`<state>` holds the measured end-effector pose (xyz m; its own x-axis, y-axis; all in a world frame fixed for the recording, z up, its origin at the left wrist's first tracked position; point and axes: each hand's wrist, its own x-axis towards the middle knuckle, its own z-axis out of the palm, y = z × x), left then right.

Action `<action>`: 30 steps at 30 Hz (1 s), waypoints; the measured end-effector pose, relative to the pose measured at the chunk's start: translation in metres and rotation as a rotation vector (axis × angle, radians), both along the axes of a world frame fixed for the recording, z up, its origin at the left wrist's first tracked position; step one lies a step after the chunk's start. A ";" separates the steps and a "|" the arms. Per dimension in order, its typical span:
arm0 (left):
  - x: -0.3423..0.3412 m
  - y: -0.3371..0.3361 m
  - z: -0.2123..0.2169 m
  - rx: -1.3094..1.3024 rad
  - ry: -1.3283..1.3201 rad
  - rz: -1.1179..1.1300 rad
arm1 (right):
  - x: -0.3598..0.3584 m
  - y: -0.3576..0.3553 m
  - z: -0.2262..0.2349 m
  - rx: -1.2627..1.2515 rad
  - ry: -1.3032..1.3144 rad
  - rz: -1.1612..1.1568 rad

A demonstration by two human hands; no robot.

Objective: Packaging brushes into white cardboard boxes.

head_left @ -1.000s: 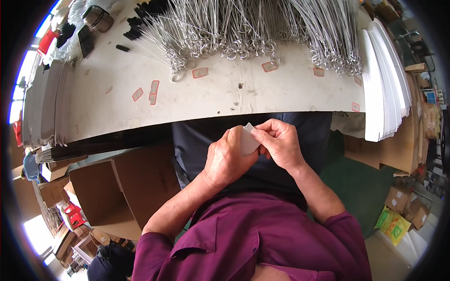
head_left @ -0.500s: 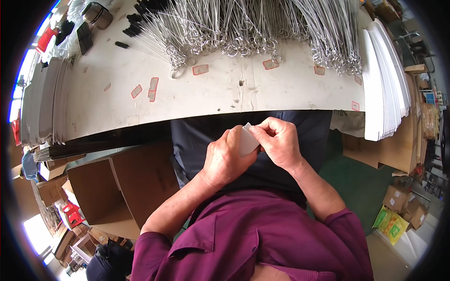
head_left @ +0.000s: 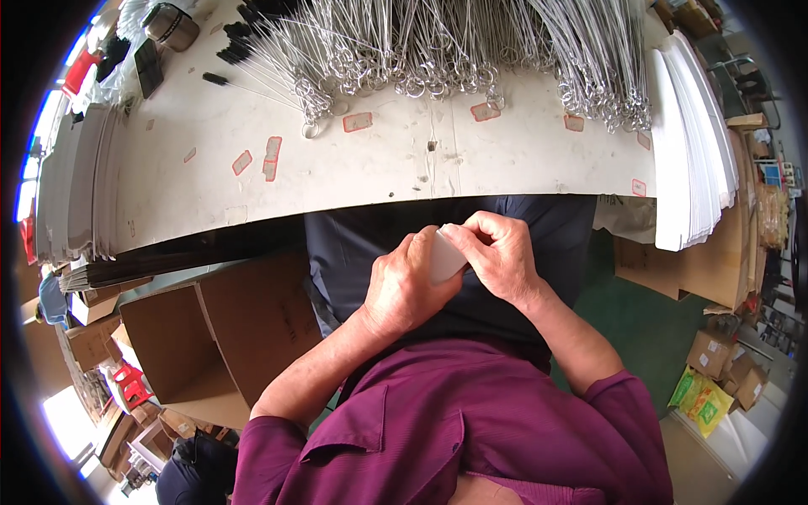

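Above my lap, just off the table's front edge, my left hand (head_left: pixel 402 282) is wrapped round a small white cardboard box (head_left: pixel 445 258). Much of the box is hidden behind my fingers. My right hand (head_left: pixel 498 255) pinches its upper end, with the thumb pressed on the top edge where a flap is. On the table (head_left: pixel 337 177) beyond, many wire-handled brushes (head_left: pixel 438 59) lie in a heap, ring ends toward me. One brush with a black bristle head (head_left: pixel 215 79) lies apart at the heap's left side.
Stacks of flat white cartons stand at the table's right end (head_left: pixel 688 143) and left end (head_left: pixel 80 185). A metal cup (head_left: pixel 171 27) and a dark phone-like slab (head_left: pixel 149 69) sit at the far left. An open brown cardboard box (head_left: pixel 219 337) stands below on the left.
The small flap that stuck up at the top of the white box is now pressed down under my right thumb. My left hand keeps its hold.
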<state>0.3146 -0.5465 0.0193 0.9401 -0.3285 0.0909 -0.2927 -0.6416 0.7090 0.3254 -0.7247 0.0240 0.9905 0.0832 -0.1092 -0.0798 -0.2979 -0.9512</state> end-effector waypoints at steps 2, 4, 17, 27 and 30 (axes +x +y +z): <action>0.002 0.001 0.001 -0.037 -0.015 -0.003 | -0.007 0.006 0.002 0.022 -0.037 -0.038; 0.006 0.001 0.002 -0.061 0.000 0.023 | -0.015 0.012 -0.003 0.073 -0.162 -0.088; 0.008 0.005 -0.007 -0.118 0.033 -0.002 | -0.023 0.017 -0.011 -0.102 -0.325 0.023; 0.003 0.008 -0.009 -0.126 0.028 0.020 | -0.037 0.033 -0.010 0.058 -0.170 -0.041; 0.003 0.008 -0.003 -0.095 0.082 0.037 | -0.039 0.037 -0.013 0.086 -0.148 -0.055</action>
